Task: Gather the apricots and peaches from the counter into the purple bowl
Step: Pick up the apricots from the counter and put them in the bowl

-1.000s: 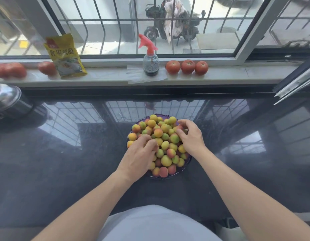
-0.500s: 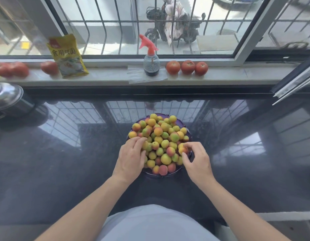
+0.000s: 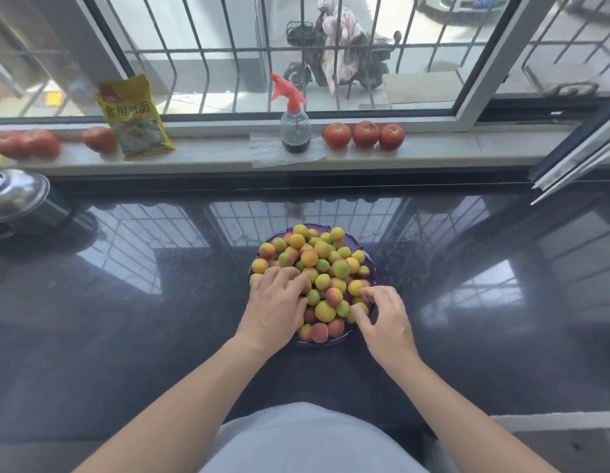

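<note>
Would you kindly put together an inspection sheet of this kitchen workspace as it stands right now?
Surface: dark glossy counter reflecting the window bars; no loose fruit seen on it.
Job's things: purple bowl heaped with apricots and peaches.
Clutter: steel pot with lid at the counter's far left.
Grips: left hand rests flat on the pile's left side, fingers straight; right hand has curled fingertips at a fruit on the bowl's right edge, pinch unclear.
Cables: nothing seen.
Surroundings: windowsill with yellow packet, spray bottle, three tomatoes right of it, more tomatoes at left; scooter outside the bars.
</note>
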Demonstrator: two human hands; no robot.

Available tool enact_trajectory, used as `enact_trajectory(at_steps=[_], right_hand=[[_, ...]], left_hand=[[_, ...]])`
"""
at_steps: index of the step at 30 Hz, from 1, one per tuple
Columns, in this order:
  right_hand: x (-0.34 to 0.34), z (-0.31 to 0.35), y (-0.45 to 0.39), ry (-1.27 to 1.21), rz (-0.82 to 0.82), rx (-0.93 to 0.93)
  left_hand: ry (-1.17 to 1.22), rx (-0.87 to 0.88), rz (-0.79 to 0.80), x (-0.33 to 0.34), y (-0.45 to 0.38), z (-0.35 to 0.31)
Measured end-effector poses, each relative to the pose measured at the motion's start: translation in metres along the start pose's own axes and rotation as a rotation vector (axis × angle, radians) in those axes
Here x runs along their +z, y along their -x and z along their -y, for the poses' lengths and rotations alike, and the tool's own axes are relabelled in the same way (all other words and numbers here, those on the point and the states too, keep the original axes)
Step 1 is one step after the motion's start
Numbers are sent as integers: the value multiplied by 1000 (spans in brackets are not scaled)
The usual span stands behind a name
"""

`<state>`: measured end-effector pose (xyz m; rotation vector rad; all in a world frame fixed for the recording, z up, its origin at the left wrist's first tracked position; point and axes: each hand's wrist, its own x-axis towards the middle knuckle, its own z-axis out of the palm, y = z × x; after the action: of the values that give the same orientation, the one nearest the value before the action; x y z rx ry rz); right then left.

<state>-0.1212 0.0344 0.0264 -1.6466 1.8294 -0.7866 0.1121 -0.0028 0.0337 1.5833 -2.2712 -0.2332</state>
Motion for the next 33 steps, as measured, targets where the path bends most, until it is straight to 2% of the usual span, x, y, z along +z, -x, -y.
enact_trajectory(at_steps=[4, 8, 12, 14, 19, 22, 26, 30, 33], right_hand=[[1, 1, -1, -14, 15, -10], [1, 2, 1, 29, -23, -36], [8, 9, 0, 216, -32, -251], [13, 16, -4, 303, -18, -312], [19, 28, -17, 377, -36, -316], [17, 32, -18, 297, -59, -337], [19, 47, -7, 178, -20, -466], [18, 51, -2, 18, 7, -383], [19, 42, 5, 40, 30, -406]], left_hand=[[-10, -32, 29, 1, -10, -2], [43, 91, -16, -1, 6, 12], [7, 222, 7, 1, 32, 20], [25, 202, 9, 1, 37, 19], [51, 116, 33, -1, 37, 18], [22, 74, 19, -2, 38, 16], [16, -7, -6, -1, 33, 10], [75, -86, -17, -2, 30, 11], [72, -154, -33, -5, 37, 23]])
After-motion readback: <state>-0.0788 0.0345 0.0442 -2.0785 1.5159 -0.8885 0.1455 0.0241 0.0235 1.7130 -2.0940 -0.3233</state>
